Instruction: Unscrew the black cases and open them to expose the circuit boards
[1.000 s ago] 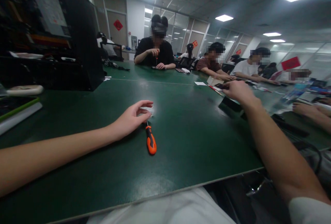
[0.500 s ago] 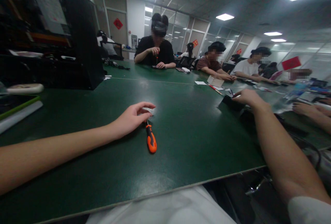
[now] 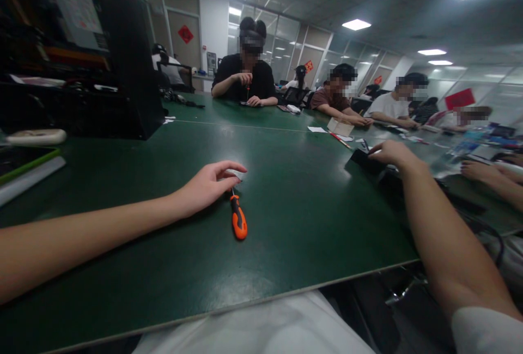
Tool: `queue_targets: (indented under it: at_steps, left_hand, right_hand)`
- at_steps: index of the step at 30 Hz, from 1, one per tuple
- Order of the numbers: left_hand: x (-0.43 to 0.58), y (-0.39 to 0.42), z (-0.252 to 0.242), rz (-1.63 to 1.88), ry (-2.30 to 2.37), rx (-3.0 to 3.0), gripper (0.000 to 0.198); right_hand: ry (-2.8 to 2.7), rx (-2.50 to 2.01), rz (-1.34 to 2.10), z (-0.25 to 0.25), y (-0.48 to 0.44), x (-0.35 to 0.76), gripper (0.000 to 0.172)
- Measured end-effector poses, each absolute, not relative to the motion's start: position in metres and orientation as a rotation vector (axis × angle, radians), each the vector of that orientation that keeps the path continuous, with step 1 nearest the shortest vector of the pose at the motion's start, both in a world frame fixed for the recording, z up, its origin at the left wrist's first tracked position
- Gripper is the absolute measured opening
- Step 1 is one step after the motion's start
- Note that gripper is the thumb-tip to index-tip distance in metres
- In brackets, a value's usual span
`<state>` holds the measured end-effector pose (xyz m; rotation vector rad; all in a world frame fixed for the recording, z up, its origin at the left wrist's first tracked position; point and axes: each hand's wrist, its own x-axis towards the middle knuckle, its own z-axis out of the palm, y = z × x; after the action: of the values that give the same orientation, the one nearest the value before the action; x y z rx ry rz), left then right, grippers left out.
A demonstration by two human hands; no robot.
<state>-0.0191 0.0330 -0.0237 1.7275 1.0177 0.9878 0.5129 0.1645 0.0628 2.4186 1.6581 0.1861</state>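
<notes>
An orange-and-black screwdriver (image 3: 239,219) lies on the green table (image 3: 171,272), its handle towards me and its thin shaft running under my left hand. My left hand (image 3: 212,184) rests over the shaft, thumb and fingers apart. Something small and pale shows between them, too unclear to name. Far to the right, my right hand (image 3: 388,153) bends down at a black box-like object (image 3: 365,161). Its fingers are curled and their tips partly hidden, so what they pinch there cannot be made out.
A black cabinet-like case (image 3: 122,65) stands at the left, near a green-edged tray (image 3: 30,164). Papers (image 3: 316,129), a red pencil-like stick (image 3: 340,140) and a small cardboard box (image 3: 340,127) lie right of centre. Several people sit around; one opposite (image 3: 245,79) holds a screwdriver.
Hardly anything differs. The view has shifted very slightly; both my hands and the screwdriver keep their places.
</notes>
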Motion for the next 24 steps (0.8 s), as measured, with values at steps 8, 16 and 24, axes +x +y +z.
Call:
queue_targets:
  at_steps: [8, 16, 24]
  left_hand:
    - [-0.020, 0.034, -0.026, 0.968, 1.004, 1.742, 0.037]
    - [-0.021, 0.035, -0.028, 0.983, 1.013, 1.751, 0.037]
    - [-0.020, 0.035, -0.028, 0.982, 1.011, 1.742, 0.037]
  right_hand:
    - [1.733, 2.306, 0.233, 0.056, 0.176, 0.516, 0.041]
    - [1.822, 2.175, 0.250, 0.041, 0.188, 0.520, 0.044]
    - [1.867, 2.169, 0.218, 0.036, 0.202, 0.520, 0.041]
